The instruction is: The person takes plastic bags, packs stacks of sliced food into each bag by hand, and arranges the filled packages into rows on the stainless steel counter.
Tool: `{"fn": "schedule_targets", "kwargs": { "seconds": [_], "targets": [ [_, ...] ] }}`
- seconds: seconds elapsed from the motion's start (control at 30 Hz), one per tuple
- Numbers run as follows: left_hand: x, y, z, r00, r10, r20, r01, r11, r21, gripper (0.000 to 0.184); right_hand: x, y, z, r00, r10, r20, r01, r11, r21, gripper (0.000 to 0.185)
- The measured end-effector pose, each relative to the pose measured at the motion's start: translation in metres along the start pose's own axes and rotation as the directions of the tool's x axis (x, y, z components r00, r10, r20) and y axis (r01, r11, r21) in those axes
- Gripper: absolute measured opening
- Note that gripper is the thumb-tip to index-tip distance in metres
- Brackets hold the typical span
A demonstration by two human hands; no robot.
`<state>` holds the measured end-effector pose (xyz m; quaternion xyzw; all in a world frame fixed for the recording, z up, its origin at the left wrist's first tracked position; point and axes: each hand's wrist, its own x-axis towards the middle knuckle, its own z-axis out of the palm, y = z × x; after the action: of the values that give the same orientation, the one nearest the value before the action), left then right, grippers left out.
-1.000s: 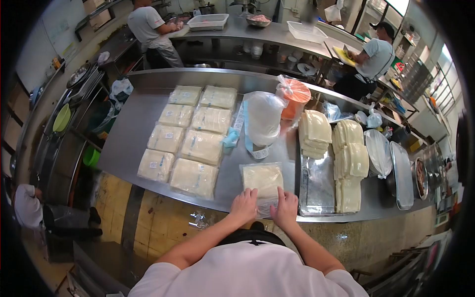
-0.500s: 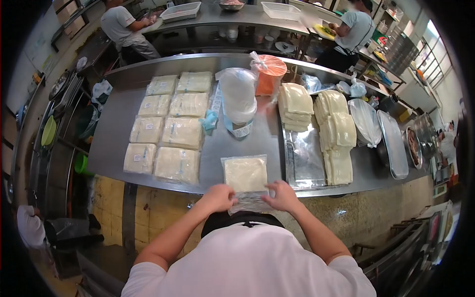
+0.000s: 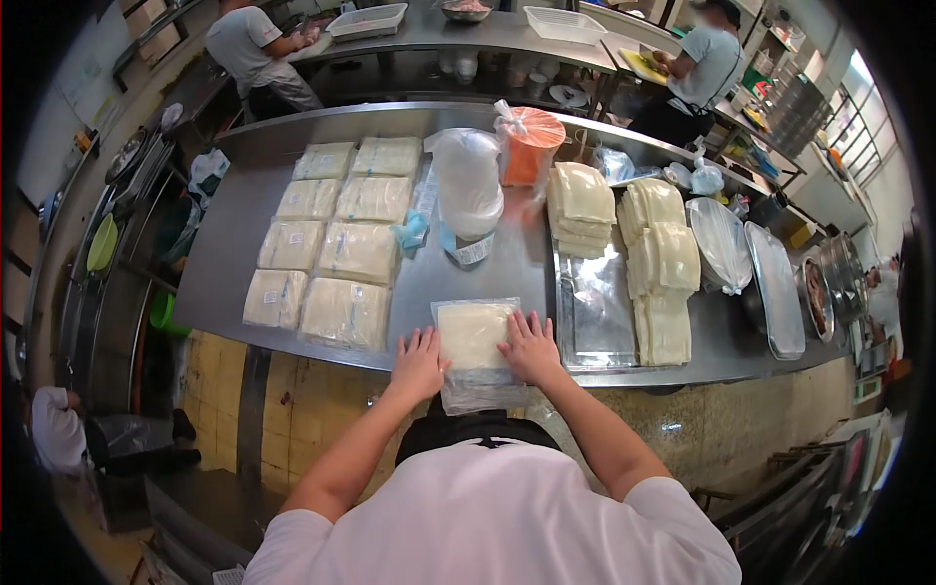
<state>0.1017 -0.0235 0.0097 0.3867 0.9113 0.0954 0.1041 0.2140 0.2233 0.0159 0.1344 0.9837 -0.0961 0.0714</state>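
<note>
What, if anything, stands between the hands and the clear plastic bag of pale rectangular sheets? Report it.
Nothing visible: the left hand lies at the left edge of the clear plastic bag, the right hand at its right edge.

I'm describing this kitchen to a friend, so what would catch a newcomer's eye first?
Probably the bright orange bagged item, at the far edge of the steel table. Left of it, eight pale packs lie in two columns; at the near edge, the left hand and right hand flank another pack.
</note>
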Motion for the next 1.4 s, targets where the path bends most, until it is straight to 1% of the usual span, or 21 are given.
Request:
{"fn": "schedule_targets", "kwargs": {
  "seconds": [0.07,0.17,0.2,0.27,0.33,0.37,0.43,0.53,0.57,0.63,0.67,0.7,0.73,0.77,0.8,0.87,1.0,1.13,1.23,1.27,1.4],
  "targets": [
    [-0.017,0.016,-0.026,0.994,-0.098,0.05,0.106,0.979,-0.177,0.058,-0.001,-0.003,0.001,0.997,0.049,-0.066,-0.046,0.998,0.052,0.065],
    [-0.03,0.035,-0.04,0.911,-0.324,0.256,0.388,0.884,-0.26,0.052,-0.033,-0.02,-0.059,0.939,0.261,0.222,-0.32,0.899,0.299,0.053],
    [-0.038,0.039,-0.037,0.847,-0.406,0.344,0.498,0.832,-0.243,0.051,-0.039,-0.015,-0.05,0.932,0.254,0.258,-0.333,0.881,0.336,0.05],
    [-0.044,0.021,0.029,0.775,-0.397,0.492,0.623,0.616,-0.483,0.05,-0.061,0.002,-0.016,0.915,0.229,0.334,-0.358,0.843,0.403,0.046],
    [-0.045,0.022,0.049,0.686,-0.313,0.657,0.726,0.248,-0.641,0.046,-0.074,0.008,0.014,0.796,0.217,0.564,-0.598,0.418,0.684,0.039],
    [-0.048,0.02,0.058,0.692,-0.246,0.679,0.707,0.038,-0.706,0.044,-0.078,0.013,0.029,0.731,0.159,0.664,-0.682,0.146,0.716,0.035],
    [-0.05,0.016,0.074,0.727,-0.113,0.677,0.596,-0.386,-0.704,0.041,-0.078,0.032,0.055,0.74,-0.047,0.671,-0.669,-0.153,0.728,0.023],
    [-0.049,0.033,0.027,0.866,0.03,0.499,0.336,-0.774,-0.536,0.033,-0.067,0.035,0.038,0.792,-0.188,0.581,-0.573,-0.556,0.602,0.018],
    [-0.044,0.037,0.024,0.909,0.025,0.416,0.299,-0.735,-0.608,0.033,-0.06,0.03,0.014,0.815,-0.198,0.545,-0.519,-0.668,0.533,0.019],
    [-0.033,0.049,0.022,0.972,0.035,0.233,0.2,-0.648,-0.735,0.033,-0.04,0.029,-0.005,0.851,-0.1,0.515,-0.446,-0.656,0.609,0.034],
    [-0.028,0.058,0.025,0.989,-0.014,0.149,0.146,-0.129,-0.981,0.04,-0.029,0.033,-0.003,0.855,-0.064,0.514,-0.436,-0.627,0.646,0.037],
    [-0.023,0.065,0.021,0.997,0.062,0.036,0.022,0.215,-0.976,0.043,-0.021,0.035,0.001,0.858,-0.028,0.512,-0.425,-0.598,0.68,0.04],
    [-0.018,0.071,0.012,0.984,0.174,-0.044,-0.13,0.52,-0.844,0.046,-0.015,0.036,0.006,0.867,0.04,0.498,-0.399,-0.543,0.739,0.044],
    [-0.013,0.074,0.004,0.949,0.305,-0.08,-0.289,0.743,-0.603,0.048,-0.014,0.036,0.012,0.884,0.139,0.446,-0.385,-0.324,0.864,0.045],
    [-0.005,0.074,0.004,0.914,0.4,-0.063,-0.396,0.849,-0.35,0.06,-0.014,0.035,0.017,0.903,0.223,0.368,-0.36,-0.077,0.93,0.046],
    [0.006,0.069,0.018,0.917,0.393,-0.061,-0.398,0.904,-0.155,0.07,-0.015,0.031,0.03,0.927,0.367,0.079,-0.245,0.43,0.869,0.052],
    [0.016,0.07,0.02,0.932,0.361,-0.034,-0.361,0.932,-0.015,0.082,-0.014,0.007,0.017,0.91,0.396,0.123,-0.356,0.595,0.721,0.057],
    [0.022,0.06,0.018,0.919,0.394,0.002,-0.394,0.919,-0.015,0.087,0.006,-0.003,0.027,0.87,0.454,0.195,-0.454,0.578,0.678,0.041],
    [0.025,0.042,0.024,0.901,0.432,-0.027,-0.433,0.897,-0.085,0.095,0.01,-0.014,0.003,0.789,0.351,0.505,-0.598,0.249,0.762,0.03],
    [0.028,0.033,0.025,0.886,0.461,-0.058,-0.464,0.878,-0.117,0.097,0.011,-0.024,-0.001,0.82,0.347,0.455,-0.538,0.198,0.819,0.023],
    [0.036,-0.012,0.028,0.816,0.393,-0.424,-0.575,0.637,-0.514,0.087,0.028,-0.081,-0.051,0.848,0.258,0.464,-0.488,0.036,0.872,0.016]
  ]
}}
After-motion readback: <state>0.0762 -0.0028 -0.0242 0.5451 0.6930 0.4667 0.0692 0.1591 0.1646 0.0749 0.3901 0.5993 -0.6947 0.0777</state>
